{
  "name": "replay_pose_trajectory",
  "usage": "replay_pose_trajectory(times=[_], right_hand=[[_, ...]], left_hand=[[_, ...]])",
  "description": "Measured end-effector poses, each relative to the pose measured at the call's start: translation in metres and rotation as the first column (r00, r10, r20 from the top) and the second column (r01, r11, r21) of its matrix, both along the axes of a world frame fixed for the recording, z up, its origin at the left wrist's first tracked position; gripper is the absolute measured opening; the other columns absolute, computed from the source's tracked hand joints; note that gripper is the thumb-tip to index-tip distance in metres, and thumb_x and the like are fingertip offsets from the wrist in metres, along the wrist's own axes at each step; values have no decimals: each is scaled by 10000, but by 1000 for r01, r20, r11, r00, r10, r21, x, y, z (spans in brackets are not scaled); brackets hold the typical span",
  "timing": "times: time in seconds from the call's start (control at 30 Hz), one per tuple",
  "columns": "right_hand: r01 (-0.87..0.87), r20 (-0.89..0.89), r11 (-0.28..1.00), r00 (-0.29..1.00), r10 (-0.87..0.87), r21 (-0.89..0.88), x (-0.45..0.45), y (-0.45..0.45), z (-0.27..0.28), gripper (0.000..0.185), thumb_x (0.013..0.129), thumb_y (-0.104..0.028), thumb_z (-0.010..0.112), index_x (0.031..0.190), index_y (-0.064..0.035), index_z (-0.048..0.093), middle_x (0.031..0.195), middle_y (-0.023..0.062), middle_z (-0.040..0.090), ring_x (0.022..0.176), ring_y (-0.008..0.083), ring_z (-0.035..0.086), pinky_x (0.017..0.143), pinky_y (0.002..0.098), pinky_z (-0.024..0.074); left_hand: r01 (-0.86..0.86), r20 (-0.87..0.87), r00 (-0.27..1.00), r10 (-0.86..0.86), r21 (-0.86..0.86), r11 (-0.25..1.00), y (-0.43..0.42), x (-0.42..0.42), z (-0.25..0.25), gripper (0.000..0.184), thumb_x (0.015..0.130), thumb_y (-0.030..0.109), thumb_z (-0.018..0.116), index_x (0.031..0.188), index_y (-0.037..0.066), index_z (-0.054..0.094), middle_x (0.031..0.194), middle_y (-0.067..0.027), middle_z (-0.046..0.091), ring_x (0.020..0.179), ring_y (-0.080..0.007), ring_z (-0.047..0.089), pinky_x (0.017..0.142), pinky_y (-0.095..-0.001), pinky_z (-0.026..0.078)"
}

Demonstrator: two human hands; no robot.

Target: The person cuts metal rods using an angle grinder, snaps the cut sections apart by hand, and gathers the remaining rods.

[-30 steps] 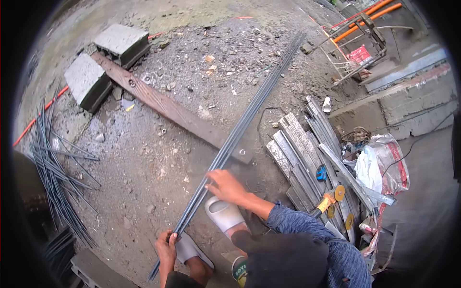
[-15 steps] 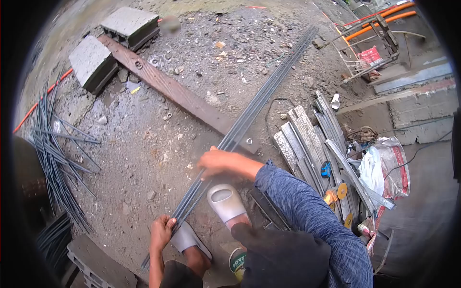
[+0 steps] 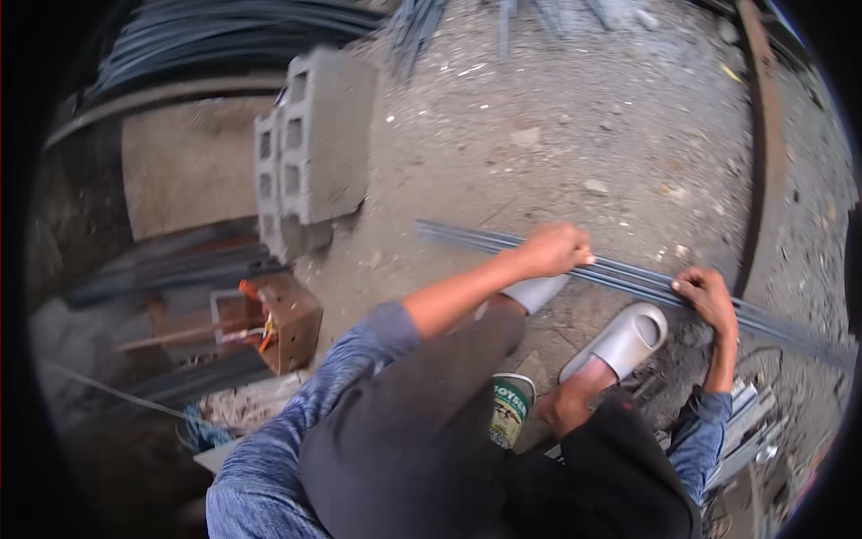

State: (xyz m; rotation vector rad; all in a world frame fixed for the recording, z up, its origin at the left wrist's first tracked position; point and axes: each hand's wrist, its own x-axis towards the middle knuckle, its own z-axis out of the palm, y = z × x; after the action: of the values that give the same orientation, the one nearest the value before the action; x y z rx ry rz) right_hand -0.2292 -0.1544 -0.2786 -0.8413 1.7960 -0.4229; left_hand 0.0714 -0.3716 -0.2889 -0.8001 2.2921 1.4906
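Observation:
A bundle of thin steel rods (image 3: 628, 275) lies across in front of my feet, its right part running out toward the edge of the view. My left hand (image 3: 552, 250) is closed over the rods near their left end, above one grey slipper (image 3: 537, 293). Farther right along the same bundle, my right hand (image 3: 711, 296) grips it with the fingertips, the thumb side on top. The other slipper (image 3: 634, 337) is just below the rods, between the hands. Motion blurs the rod ends.
Hollow concrete blocks (image 3: 337, 135) stand at upper left, near coiled rods (image 3: 224, 40). A wooden plank (image 3: 765, 144) lies at right. Below my knees is a green-labelled can (image 3: 510, 409). A rusty metal box (image 3: 292, 314) sits at left; metal channels (image 3: 745, 436) lie lower right.
My view has swung left, bringing the hollow blocks and coiled rods into sight. The bundle now appears nearly crosswise instead of diagonal. Both hands remain on it.

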Motion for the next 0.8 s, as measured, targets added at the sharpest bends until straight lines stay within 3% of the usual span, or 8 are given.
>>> replay_pose_trajectory(times=[0.13, 0.27, 0.4, 0.47, 0.53, 0.57, 0.63, 0.8], right_hand=[[25, 22, 996, 999, -27, 85, 6, -5, 3, 235, 908, -189, 777, 850, 20, 687, 672, -31, 555, 664, 60, 478, 595, 297, 410], [8, -67, 1000, 998, -8, 7, 22, -9, 7, 261, 922, -217, 767, 869, 24, 681, 664, -23, 528, 648, 70, 459, 579, 304, 393], [7, -93, 999, 996, -4, 39, 46, -32, 10, 242, 917, -214, 761, 899, 17, 691, 663, 31, 520, 659, 83, 478, 607, 311, 419], [-25, -134, 1000, 991, 25, 3, 65, -51, 20, 242, 920, -232, 747, 930, 8, 715, 680, 95, 586, 641, 142, 547, 628, 347, 454], [-54, -162, 997, 986, 45, -52, 80, -64, 23, 250, 920, -244, 740, 948, 5, 726, 700, 126, 629, 634, 192, 586, 641, 368, 472], [-62, -160, 991, 986, 43, -115, 87, -67, 17, 266, 919, -259, 733, 958, 4, 731, 738, 169, 661, 639, 269, 615, 654, 401, 485], [-86, -161, 991, 985, 70, -98, 101, -80, 21, 261, 921, -258, 730, 953, 1, 732, 742, 179, 660, 641, 289, 615, 656, 409, 485], [-97, -125, 985, 989, 80, -141, 129, -98, 16, 244, 924, -258, 720, 941, -17, 747, 769, 215, 672, 680, 364, 646, 674, 438, 496]], left_hand=[[15, 2, 1000, -15, 27, 1000, -6, 2, 0, 276, 923, 307, 731, 913, 31, 724, 862, -193, 723, 872, -410, 697, 774, -501, 523], [26, -6, 1000, -26, 6, 1000, -13, 11, -2, 271, 922, 304, 729, 925, 34, 720, 886, -202, 720, 890, -404, 696, 776, -497, 521], [4, 4, 1000, -4, -17, 1000, -37, 35, 11, 272, 933, 300, 720, 922, 28, 707, 877, -203, 710, 877, -393, 693, 771, -489, 517], [-28, 62, 998, 26, 22, 999, -50, 46, 17, 279, 933, 303, 721, 921, 26, 701, 870, -200, 706, 864, -388, 687, 768, -487, 516], [-34, 105, 994, 32, 17, 999, -63, 61, 18, 288, 935, 300, 720, 923, 13, 695, 843, -193, 696, 820, -356, 679, 753, -464, 513], [-36, 122, 992, 34, 14, 999, -69, 68, 21, 286, 935, 296, 719, 928, 11, 697, 843, -191, 695, 813, -348, 677, 749, -457, 511], [-49, 72, 996, 50, -13, 999, -80, 85, 20, 286, 936, 288, 720, 940, 2, 706, 820, -163, 696, 778, -290, 665, 728, -426, 504], [-109, 136, 985, 106, 11, 994, -98, 117, 22, 302, 928, 298, 749, 932, -1, 714, 770, -97, 689, 738, -178, 620, 700, -385, 494]])
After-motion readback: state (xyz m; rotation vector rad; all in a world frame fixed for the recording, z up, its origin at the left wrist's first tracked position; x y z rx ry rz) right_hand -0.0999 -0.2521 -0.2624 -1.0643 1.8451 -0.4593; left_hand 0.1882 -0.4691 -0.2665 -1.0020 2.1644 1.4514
